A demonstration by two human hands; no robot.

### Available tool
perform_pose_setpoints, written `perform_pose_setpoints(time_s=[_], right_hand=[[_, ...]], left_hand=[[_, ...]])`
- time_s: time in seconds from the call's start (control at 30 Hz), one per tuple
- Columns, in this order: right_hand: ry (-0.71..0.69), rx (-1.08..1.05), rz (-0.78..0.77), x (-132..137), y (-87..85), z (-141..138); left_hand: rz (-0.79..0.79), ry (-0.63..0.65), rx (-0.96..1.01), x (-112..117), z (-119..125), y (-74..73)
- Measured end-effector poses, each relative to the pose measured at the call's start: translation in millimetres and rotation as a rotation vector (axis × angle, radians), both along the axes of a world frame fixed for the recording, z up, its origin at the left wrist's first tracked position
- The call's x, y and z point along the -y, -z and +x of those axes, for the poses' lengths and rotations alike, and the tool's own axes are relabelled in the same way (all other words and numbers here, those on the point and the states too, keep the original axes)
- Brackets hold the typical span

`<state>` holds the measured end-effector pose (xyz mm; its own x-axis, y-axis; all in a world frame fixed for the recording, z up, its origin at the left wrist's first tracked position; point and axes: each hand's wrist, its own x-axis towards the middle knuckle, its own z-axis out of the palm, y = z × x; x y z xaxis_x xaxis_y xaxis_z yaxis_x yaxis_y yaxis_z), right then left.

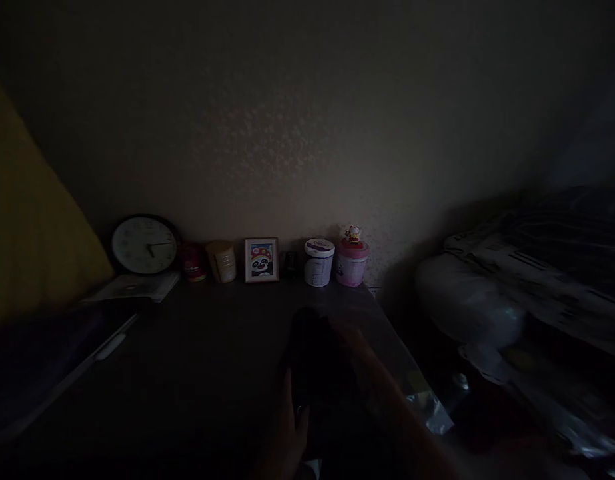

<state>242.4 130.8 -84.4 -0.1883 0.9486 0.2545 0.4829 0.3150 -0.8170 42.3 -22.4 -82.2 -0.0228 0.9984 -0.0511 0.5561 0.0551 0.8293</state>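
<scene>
The room is very dim. Low in the middle, a dark bulky object [312,353] rests on the dark desk [197,373]; I cannot make out what it is. My left hand [290,427] lies against its near left side with the thumb raised along it, gripping it. My right hand [360,353] reaches in from the lower right and lies on the object's right side. Its fingers are smeared and lost in the dark.
Along the wall stand a round clock [144,245], a red jar [192,261], a yellow jar [222,261], a small panda picture frame [261,260], a white tub [318,262] and a pink tub [352,262] topped by a figurine. Papers [132,288] lie left; bags [477,307] are piled right.
</scene>
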Motion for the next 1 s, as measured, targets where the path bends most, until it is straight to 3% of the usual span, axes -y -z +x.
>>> perform_pose_setpoints(time_s=[0.17, 0.37, 0.67, 1.0], right_hand=[[-0.071, -0.064, -0.062, -0.6, -2.4, -14.6], [-0.036, 0.038, -0.121, -6.8, -6.2, -28.2], [-0.026, 0.203, -0.091, 7.1, -17.6, -39.7], [0.245, 0.263, -0.1, -9.5, -2.1, -60.6]], left_hand=[[-0.01, 0.022, 0.017, 1.0, -0.6, -1.9], [-0.02, 0.032, 0.078, 0.6, -1.2, 1.0], [-0.005, 0.049, 0.082, 1.4, -0.6, -1.9], [0.009, -0.001, 0.037, 0.0, 2.8, 4.2]])
